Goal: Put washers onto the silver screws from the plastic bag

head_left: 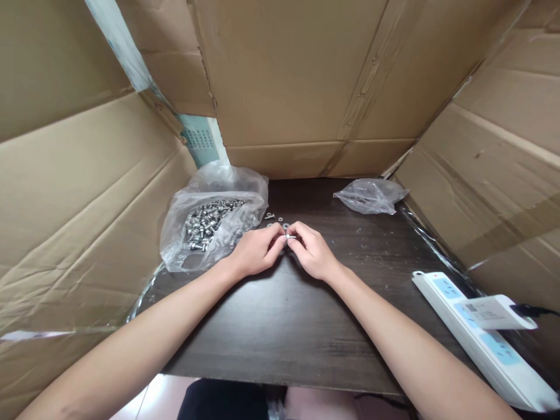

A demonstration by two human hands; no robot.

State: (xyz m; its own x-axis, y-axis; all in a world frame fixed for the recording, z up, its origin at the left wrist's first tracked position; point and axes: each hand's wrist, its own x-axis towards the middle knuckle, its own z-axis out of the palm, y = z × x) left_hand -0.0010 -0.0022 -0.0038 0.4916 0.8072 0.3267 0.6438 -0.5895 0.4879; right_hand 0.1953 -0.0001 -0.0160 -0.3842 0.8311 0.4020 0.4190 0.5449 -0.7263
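My left hand (259, 249) and my right hand (311, 249) meet fingertip to fingertip over the middle of the dark table. Between their pinched thumbs and fingers sits a small metal bolt (290, 236), its shank pointing right. Fingers partly cover it, so any washer or nut on it cannot be made out. Just beyond the fingertips lie a flat washer (286, 226), a smaller ring (280, 219) and a loose bolt (269, 216). Left of my left hand, an open clear plastic bag (175, 233) holds a heap of bolts (205, 221).
Another clear plastic bag (371, 195) lies at the back right. A white power strip (455, 315) with a plugged-in white adapter (494, 312) runs along the right side. Cardboard walls (297, 76) enclose the dark table (280, 326) at the back and both sides.
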